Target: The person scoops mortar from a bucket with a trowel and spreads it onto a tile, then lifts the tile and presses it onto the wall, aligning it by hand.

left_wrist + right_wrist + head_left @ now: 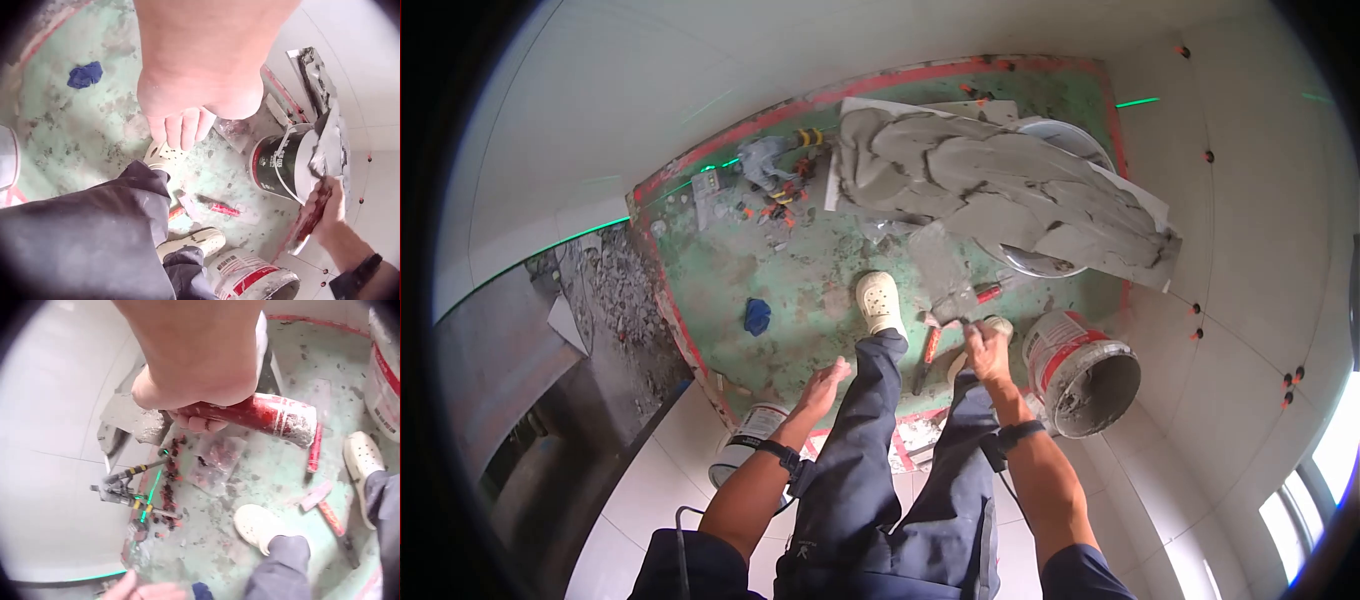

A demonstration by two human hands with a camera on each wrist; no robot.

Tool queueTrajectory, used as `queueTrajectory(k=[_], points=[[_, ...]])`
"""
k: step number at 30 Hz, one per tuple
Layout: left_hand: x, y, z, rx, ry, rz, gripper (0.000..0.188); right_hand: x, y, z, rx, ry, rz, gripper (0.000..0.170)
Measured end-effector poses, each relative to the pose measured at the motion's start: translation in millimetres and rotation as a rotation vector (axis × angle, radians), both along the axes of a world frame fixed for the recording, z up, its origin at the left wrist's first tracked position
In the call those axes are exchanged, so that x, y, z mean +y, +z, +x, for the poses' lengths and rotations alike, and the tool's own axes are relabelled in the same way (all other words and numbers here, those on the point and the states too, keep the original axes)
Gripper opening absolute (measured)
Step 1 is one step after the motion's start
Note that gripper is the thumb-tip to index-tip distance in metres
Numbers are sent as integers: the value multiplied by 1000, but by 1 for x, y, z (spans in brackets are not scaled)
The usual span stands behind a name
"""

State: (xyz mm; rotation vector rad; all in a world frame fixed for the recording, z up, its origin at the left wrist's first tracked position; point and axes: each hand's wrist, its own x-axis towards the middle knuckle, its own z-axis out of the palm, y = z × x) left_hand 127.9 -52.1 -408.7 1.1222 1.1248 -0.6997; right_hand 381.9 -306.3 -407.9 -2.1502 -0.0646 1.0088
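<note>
My right hand (988, 352) grips the red handle (250, 415) of a trowel, its free end crusted with dried mortar. In the left wrist view, this hand (331, 215) is beside the mortar-covered tile, and the tile hides part of the trowel. Grey mortar (1000, 190) lies in uneven swirls over the long tile (833, 185), which rests across a dark bucket (275, 165). Nothing is in my left hand (825, 385); its fingers (181, 130) extend loosely above the floor, over one cream clog (164, 155) in the left wrist view.
A mortar-smeared red-and-white bucket (1055, 340) stands at right, another bucket (745, 440) at left. By my feet lie a mallet (932, 345) and a second red-handled tool (988, 293). A blue crumpled item (757, 316), a tripod (125, 484) and scattered orange-and-black pieces (169, 487) are on the floor.
</note>
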Motion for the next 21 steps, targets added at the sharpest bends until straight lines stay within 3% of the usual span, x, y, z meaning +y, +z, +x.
queueTrajectory(k=[3, 5, 6, 9, 10, 13, 17, 21], points=[[-5, -7, -6, 14, -36, 61, 73, 51, -1, 38, -61, 10, 117, 40], [-8, -16, -19, -7, -56, 88, 69, 101, 7, 54, 126, -200, 131, 40], [-7, -17, -21, -37, -83, 122, 66, 109, -9, 44, 134, -188, 133, 40], [0, -11, -27, -65, -37, 109, 68, 133, -21, 17, -274, 39, -29, 42], [1, -9, -26, -32, -10, 46, 72, 131, -15, 13, -276, 50, -30, 42], [9, -12, -33, -14, 50, 15, 73, 114, 3, 13, -169, 421, -213, 39], [16, -18, -44, 14, 129, 10, 76, 104, 50, 38, -188, 508, -224, 37], [29, 16, -31, -42, 308, -5, 76, 134, 113, 103, -244, 533, -147, 40]])
